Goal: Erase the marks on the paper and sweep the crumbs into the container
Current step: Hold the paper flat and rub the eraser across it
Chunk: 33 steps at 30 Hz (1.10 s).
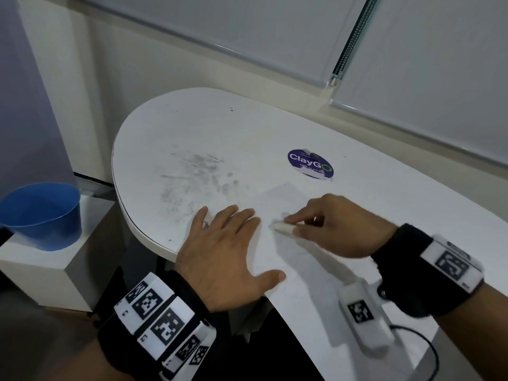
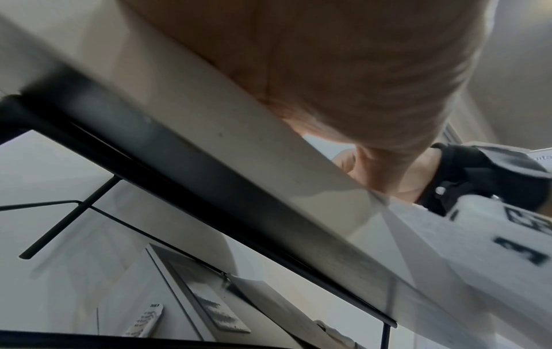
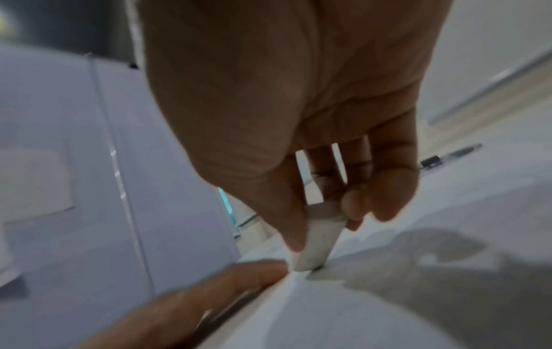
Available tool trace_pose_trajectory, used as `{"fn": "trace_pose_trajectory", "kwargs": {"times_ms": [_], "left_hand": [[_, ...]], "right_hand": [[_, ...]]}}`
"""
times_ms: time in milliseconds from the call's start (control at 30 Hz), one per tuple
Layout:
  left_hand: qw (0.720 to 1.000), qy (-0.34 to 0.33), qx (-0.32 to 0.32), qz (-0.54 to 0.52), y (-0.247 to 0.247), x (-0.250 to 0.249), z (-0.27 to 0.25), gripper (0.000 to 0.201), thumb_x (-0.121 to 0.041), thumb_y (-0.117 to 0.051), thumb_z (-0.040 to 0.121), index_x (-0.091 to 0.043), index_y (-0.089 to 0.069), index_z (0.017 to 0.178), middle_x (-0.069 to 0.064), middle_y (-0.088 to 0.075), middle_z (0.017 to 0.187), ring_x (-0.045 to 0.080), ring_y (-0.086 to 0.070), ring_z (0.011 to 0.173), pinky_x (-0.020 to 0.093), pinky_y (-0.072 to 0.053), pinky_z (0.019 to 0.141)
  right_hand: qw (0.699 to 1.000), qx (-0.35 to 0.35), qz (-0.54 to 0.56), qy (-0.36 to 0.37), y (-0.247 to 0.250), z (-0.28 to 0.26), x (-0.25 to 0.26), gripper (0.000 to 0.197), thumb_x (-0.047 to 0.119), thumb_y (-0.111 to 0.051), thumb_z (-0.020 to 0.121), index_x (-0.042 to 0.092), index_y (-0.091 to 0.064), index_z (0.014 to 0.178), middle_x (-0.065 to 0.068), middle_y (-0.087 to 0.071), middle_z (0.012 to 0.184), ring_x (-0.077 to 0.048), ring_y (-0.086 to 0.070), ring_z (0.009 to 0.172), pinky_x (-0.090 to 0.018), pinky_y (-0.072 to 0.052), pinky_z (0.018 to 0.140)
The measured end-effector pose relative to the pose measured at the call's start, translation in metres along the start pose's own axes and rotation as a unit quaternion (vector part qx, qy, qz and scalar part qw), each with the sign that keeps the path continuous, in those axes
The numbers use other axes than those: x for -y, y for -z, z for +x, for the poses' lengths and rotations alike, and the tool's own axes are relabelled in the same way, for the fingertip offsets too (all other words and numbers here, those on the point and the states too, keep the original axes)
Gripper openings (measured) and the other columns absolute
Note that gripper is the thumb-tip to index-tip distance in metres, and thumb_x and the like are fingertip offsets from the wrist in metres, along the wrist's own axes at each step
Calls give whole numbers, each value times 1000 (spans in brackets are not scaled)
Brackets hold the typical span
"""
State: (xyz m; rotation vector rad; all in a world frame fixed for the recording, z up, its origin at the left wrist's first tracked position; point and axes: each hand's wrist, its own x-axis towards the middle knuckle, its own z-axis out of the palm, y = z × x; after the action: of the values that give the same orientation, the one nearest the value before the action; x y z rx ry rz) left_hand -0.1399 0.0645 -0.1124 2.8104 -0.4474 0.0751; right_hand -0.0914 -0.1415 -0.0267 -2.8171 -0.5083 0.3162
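A white sheet of paper (image 1: 299, 259) lies on the white table (image 1: 220, 127), its near end hanging over the table's front edge. My left hand (image 1: 228, 243) lies flat on the paper's left part, fingers spread and straight. My right hand (image 1: 327, 224) pinches a small white eraser (image 1: 283, 226) and holds its tip against the paper just right of my left fingers. In the right wrist view the eraser (image 3: 319, 243) sits between thumb and fingers, touching the paper (image 3: 358, 318) by a faint grey mark. The blue container (image 1: 41, 215) stands on a low white box left of the table.
Grey smudges (image 1: 192, 174) cover the tabletop beyond my left hand. A round purple sticker (image 1: 310, 164) is stuck on the table farther back. Window blinds (image 1: 275, 31) hang behind. In the left wrist view the table's edge (image 2: 239, 165) and dark frame fill the picture.
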Motion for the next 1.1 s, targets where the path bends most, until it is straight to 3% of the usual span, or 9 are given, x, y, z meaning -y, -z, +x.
{"fn": "trace_pose_trajectory", "kwargs": {"times_ms": [133, 300, 400, 467, 633, 733, 833, 1000, 1100], "left_hand": [[1000, 4, 3, 9, 0, 0, -1, 101, -91, -24, 73, -32, -17, 155, -19, -8, 164, 7, 2, 151, 51, 3, 121], [1000, 4, 1, -6, 2, -1, 0, 99, -90, -29, 75, -33, -18, 154, -18, -10, 163, 7, 1, 151, 51, 3, 121], [1000, 2, 3, 0, -1, 0, 0, 100, -91, -26, 74, -32, -18, 154, -18, -9, 164, 7, 2, 151, 51, 3, 121], [1000, 2, -1, 0, -2, 1, 0, 101, -91, -24, 73, -32, -18, 154, -19, -8, 164, 7, 2, 151, 52, 3, 121], [1000, 3, -9, -8, -2, 0, 1, 101, -91, -25, 72, -33, -18, 155, -18, -10, 163, 7, 2, 151, 52, 2, 121], [1000, -4, -11, -8, -3, 1, 1, 100, -91, -26, 74, -33, -17, 155, -18, -8, 164, 7, 3, 151, 52, 4, 121], [1000, -8, -19, -12, -4, 2, 0, 97, -92, -25, 73, -39, -19, 154, -18, -9, 163, 8, 2, 150, 52, 4, 121], [998, -25, -46, -24, 1, -2, -2, 90, -90, -24, 71, -44, -43, 145, -12, -34, 151, 15, -24, 141, 55, -4, 119], [995, -35, -73, -56, -3, -3, 0, 75, -87, -37, 74, -37, -66, 121, -9, -53, 134, 17, -45, 128, 56, -18, 116]], "right_hand": [[997, -48, -10, -58, 9, 16, -5, 22, 42, -59, 90, 35, -75, 104, 7, -70, 80, -15, -64, 83, -28, -50, 81], [1000, 24, -3, 15, -2, 3, 13, 21, 40, -58, 89, 38, -75, 102, 5, -69, 79, -7, -62, 72, -25, -49, 73], [998, -28, -7, -58, 9, 18, -4, 21, 31, -62, 91, 35, -74, 107, 9, -72, 84, -2, -60, 70, -23, -47, 73], [994, -57, -4, -89, 11, 22, -7, 21, 33, -61, 92, 31, -75, 107, 8, -73, 86, -9, -61, 74, -23, -46, 74], [999, 35, 17, -2, -1, 1, 15, 23, 45, -59, 87, 39, -74, 104, 4, -71, 82, -5, -60, 66, -25, -50, 71], [998, 1, 13, -69, 10, 14, -3, 20, 37, -62, 89, 36, -75, 104, 6, -71, 77, 0, -56, 53, -24, -48, 64], [988, -64, -17, -141, 18, 21, -26, 22, 34, -62, 91, 24, -75, 106, 17, -60, 72, -9, -57, 70, -24, -43, 72], [981, -76, 68, -164, 15, 11, -37, 21, 35, -63, 91, 24, -72, 107, 5, -66, 76, -10, -61, 58, -31, -54, 73], [983, -87, 68, -147, 10, 6, -37, 23, 34, -63, 91, 25, -72, 110, 5, -65, 73, -8, -59, 58, -32, -54, 75]]}}
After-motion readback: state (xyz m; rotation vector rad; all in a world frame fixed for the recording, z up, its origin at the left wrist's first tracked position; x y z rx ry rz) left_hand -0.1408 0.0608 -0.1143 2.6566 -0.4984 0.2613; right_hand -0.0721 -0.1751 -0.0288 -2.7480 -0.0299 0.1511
